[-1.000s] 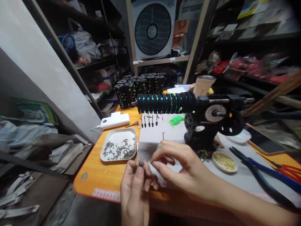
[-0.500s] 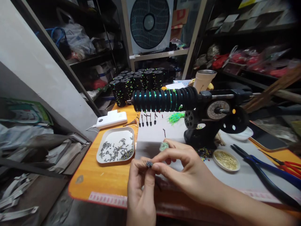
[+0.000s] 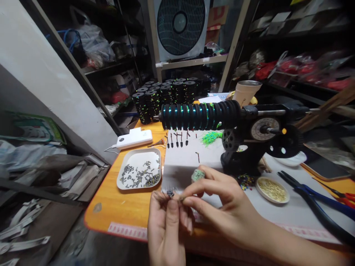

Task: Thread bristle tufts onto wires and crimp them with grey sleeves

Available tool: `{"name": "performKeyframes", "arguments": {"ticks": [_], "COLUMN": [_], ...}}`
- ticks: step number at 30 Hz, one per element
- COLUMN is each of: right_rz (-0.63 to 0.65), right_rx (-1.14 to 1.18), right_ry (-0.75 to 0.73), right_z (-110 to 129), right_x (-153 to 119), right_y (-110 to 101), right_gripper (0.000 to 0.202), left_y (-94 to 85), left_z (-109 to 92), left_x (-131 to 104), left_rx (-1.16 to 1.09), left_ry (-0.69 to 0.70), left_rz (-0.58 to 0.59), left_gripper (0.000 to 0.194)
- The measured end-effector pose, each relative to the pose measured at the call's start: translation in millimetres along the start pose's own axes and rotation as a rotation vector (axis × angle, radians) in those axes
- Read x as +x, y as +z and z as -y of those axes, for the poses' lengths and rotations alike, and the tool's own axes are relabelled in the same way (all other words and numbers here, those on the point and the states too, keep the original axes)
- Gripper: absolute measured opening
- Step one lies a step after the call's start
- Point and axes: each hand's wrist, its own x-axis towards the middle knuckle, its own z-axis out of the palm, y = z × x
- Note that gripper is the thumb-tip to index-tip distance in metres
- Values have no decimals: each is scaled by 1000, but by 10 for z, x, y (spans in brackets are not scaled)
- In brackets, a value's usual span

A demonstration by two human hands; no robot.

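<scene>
Near the table's front edge, my left hand (image 3: 168,225) pinches a small cluster of dark grey bits (image 3: 170,193) between thumb and fingers, with thin strands sticking out. My right hand (image 3: 222,199) touches its fingertips just right of the cluster, thumb and index finger pressed together on something too small to make out. A pale green lump (image 3: 198,176) rests against the curled fingers of my right hand. Left of the hands lies a white tray (image 3: 121,173) with many small grey pieces.
A black machine (image 3: 241,159) with a roller of dark rings (image 3: 201,115) stands behind the hands. At right are a dish of golden bits (image 3: 273,189), blue-handled pliers (image 3: 313,201) and a phone (image 3: 327,162). A white power bank (image 3: 134,138) lies at left.
My right fingertips have drawn slightly away from the cluster, to its right. The left thumb has shifted, and the view has moved a little, sliding the scene rightward.
</scene>
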Motion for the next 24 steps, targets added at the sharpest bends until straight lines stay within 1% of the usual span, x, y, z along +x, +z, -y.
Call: {"name": "performKeyframes", "arguments": {"ticks": [2,5,10,14,20,24], "right_rz": [12,36,50,56,58,48], "right_rx": [0,-37,-79,-68,-66,-60], "right_ry": [11,13,-73,-121,-137,-147], "right_z": [-16,-45,-85,-89,-59,-48], "right_x": [9,17,15,4,-2,15], "right_y": [-21,-38,-17,-17,-40,-36], "right_gripper": [14,14,16,18,19,18], "left_y": [-9,-35,-82,-128,-197,-210], "left_z": [-49,-117,-165,-176,-150,-145], "left_x": [20,41,46,65,112,119], "left_rx": [-78,-136,-185,-197,-179,-154], "left_ry": [-22,-59,-166,-230,-313,-369], "left_rz": [40,99,171,216,333,360], "left_gripper": [20,19,21,22,25,30]}}
